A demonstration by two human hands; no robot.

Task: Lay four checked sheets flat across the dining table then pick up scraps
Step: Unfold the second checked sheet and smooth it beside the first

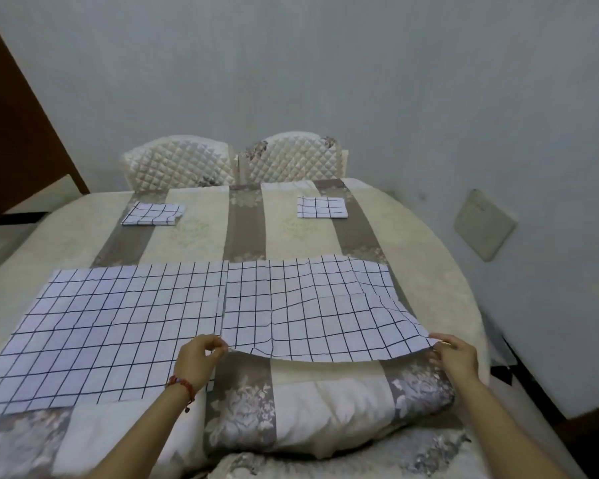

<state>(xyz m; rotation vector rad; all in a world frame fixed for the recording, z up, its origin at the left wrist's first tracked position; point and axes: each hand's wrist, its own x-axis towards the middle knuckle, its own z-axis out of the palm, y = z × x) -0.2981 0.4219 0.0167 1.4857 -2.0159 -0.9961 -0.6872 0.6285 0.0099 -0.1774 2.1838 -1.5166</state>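
Reaching forward from the bottom of the view, two bare forearms stretch over a tabletop [429, 257] covered in a cream and grey flowered cloth [246, 233]. The left hand [196, 359], with a red bead bracelet [182, 385] at the wrist, pinches the near left corner of a white sheet with dark checks [308, 305], thumb and fingers [218, 344] curled tight on its edge. The right hand [455, 354] pinches the near right corner the same way, its fingers partly tucked under the sheet. Between the two sets of fingers the near edge hangs lifted and sagging, while the far part lies on the cloth with ripples. Just left of the left fingers, a second checked sheet [111, 326] lies flat, its edge touching the held one. Well beyond the fingers, two folded checked sheets rest apart, one far left [153, 213], one far right [321, 207]. Two quilted chair backs [234, 162] stand behind the tabletop.
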